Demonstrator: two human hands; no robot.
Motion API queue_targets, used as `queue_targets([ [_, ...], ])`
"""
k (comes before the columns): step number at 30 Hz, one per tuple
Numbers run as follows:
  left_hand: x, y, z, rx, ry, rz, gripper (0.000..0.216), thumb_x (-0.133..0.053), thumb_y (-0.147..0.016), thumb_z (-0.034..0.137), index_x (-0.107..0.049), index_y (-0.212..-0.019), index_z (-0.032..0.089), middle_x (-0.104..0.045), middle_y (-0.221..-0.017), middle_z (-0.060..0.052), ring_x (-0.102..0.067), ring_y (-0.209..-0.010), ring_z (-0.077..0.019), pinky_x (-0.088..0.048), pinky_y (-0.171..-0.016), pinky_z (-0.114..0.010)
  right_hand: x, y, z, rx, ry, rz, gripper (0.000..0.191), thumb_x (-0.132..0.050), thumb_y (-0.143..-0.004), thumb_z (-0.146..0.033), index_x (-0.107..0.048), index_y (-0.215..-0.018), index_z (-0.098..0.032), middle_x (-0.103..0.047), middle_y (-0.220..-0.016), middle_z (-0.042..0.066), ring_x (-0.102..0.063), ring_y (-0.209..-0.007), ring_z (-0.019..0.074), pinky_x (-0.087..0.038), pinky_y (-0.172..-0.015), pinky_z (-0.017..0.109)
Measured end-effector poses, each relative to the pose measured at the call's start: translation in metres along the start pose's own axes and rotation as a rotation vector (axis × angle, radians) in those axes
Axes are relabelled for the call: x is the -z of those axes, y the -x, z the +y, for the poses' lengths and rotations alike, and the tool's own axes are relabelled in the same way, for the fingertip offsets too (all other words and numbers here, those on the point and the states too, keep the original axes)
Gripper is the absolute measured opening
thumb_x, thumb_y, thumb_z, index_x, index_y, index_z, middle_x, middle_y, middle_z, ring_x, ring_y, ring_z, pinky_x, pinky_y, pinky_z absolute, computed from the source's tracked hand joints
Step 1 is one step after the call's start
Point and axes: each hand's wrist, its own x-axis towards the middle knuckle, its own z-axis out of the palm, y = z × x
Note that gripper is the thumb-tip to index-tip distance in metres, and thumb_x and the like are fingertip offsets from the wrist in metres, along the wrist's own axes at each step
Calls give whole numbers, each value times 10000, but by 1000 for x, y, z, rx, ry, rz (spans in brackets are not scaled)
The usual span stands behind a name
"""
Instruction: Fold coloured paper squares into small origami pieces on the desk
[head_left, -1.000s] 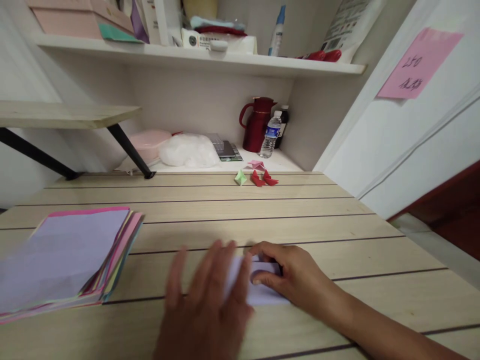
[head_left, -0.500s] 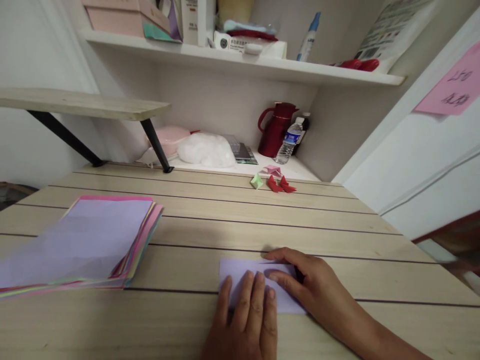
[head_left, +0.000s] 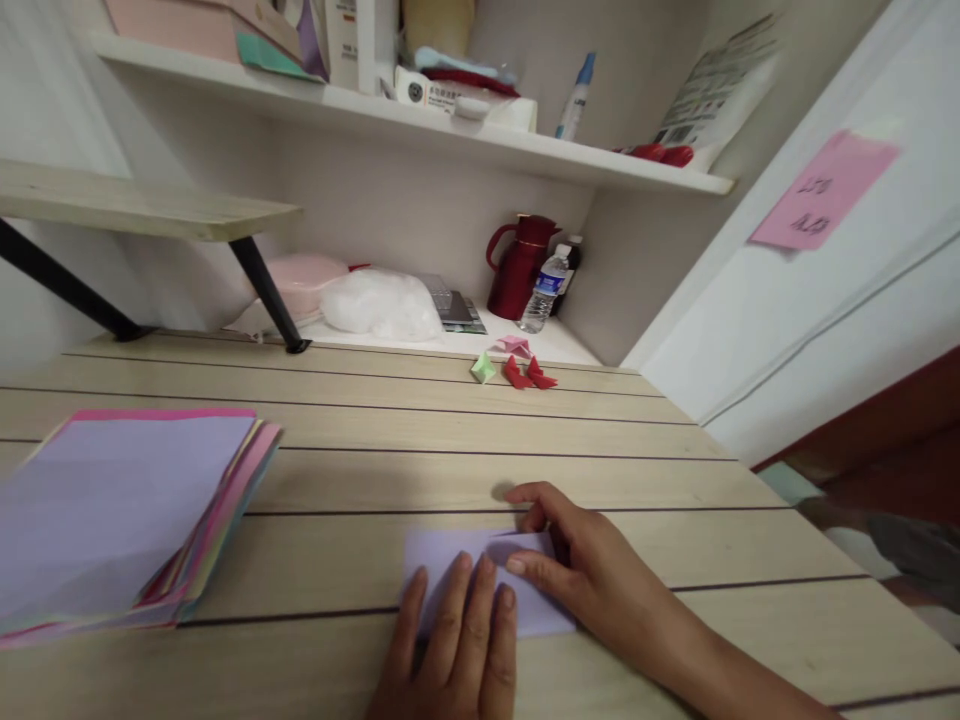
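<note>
A purple sheet of paper (head_left: 544, 605), folded into a rectangle, lies on the wooden table in front of me. My left hand (head_left: 465, 640) rests flat on its near left part, fingers spread and pressing down. At the right end, my right hand (head_left: 577, 555) touches the paper with the thumb. Its index finger stretches past the far edge, apart from the thumb, and the other fingers are curled and partly hidden. Near the right thumb, the upper layer looks slightly raised along the far edge.
A stack of coloured paper (head_left: 135, 500), purple on top, lies at the left. Small folded pieces stand at the back: green (head_left: 484, 369), pink (head_left: 514, 346) and red (head_left: 529, 373). Behind them are a red jug (head_left: 519, 270) and a water bottle (head_left: 546, 288). A raised wooden shelf (head_left: 150, 200) stands at the left.
The view has swung to the right, so everything sits further left. My right index finger has lifted away from the thumb a little. My left hand stays flat on the paper.
</note>
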Motion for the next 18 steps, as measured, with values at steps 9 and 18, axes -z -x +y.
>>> queue_targets([
  [9,-3,-1,-3,2,23,16,385,-336,-975,186,-603,-1251,219,-709,-1228,-71,-612,-1225,-228,-130,-1238,-517,13,4,-3,-110,-14,-57,285,-764,-728,-256,-528,-886,-237,-607,-696,-62,-528,-622,125,-354,-558,218],
  [18,-1,-4,-5,-29,17,26,407,-300,-975,144,-613,-1227,207,-713,-1206,-74,-673,-1125,-219,-110,-1234,-517,9,-3,-6,-57,43,-74,266,-774,-732,-280,-597,-928,-247,-566,-664,-78,-483,-595,109,-317,-540,216],
])
